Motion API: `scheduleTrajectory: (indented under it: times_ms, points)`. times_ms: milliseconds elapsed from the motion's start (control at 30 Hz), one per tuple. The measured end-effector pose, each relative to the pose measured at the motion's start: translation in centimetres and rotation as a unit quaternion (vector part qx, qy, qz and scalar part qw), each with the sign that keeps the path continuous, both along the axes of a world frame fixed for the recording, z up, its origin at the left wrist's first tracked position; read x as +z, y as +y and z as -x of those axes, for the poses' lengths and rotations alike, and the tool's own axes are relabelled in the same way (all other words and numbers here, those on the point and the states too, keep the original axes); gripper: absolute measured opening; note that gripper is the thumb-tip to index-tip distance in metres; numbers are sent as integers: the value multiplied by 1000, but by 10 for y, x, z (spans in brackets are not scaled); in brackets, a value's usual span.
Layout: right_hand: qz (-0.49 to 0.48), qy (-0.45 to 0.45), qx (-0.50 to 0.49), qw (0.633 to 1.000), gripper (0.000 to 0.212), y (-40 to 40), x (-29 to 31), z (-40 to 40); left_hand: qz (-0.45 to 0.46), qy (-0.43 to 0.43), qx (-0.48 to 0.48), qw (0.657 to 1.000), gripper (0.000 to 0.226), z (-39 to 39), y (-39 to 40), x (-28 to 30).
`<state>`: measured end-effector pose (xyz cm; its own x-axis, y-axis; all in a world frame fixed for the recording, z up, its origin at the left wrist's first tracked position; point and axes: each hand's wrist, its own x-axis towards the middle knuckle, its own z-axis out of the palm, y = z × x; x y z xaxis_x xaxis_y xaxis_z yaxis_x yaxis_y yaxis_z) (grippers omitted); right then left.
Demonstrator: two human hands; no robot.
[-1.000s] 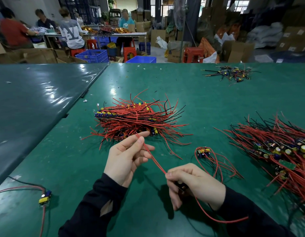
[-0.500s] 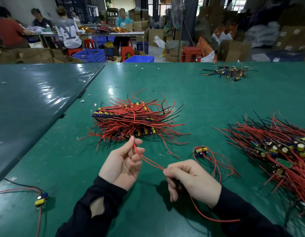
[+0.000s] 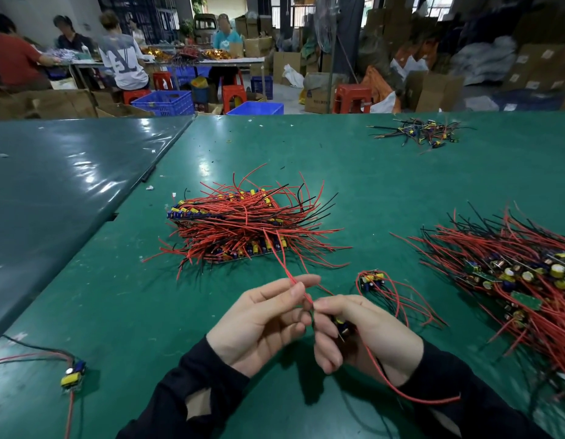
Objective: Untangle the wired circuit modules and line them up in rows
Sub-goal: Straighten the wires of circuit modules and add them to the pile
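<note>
My right hand [image 3: 366, 334] grips a small circuit module [image 3: 344, 327] with blue and yellow parts; its red wires run up past my fingers and loop down below my wrist. My left hand [image 3: 262, 321] pinches one red wire [image 3: 287, 274] of that module between thumb and forefinger, right beside the right hand. Beyond my hands lies a lined-up stack of modules [image 3: 243, 226] with red and black wires. A tangled heap of modules [image 3: 522, 280] lies at the right. One small loose bundle [image 3: 374, 278] sits between them.
A single module [image 3: 72, 375] with wires lies at the near left on the green table [image 3: 370, 172]. A small pile of short-wired parts [image 3: 417, 131] sits at the far right. A darker table [image 3: 53, 191] adjoins at the left. People work at a bench behind.
My hands have come together: the left hand slid along the red wire toward the right hand, and the module now shows in my right fingers.
</note>
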<state>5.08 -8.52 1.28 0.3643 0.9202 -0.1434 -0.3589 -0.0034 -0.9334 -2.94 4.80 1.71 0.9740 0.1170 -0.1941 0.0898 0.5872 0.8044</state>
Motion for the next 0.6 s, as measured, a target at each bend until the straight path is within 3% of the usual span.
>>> scheduleTrajectory:
  times_ms: [300, 600]
  points:
    - [24, -8, -8, 1000, 35, 1, 0, -1, -173, -63, 117, 976, 15, -1, -5, 0]
    - [47, -58, -17, 997, 30, 1, -1, 2, -164, -60, 189, 966, 9, -3, -3, -3]
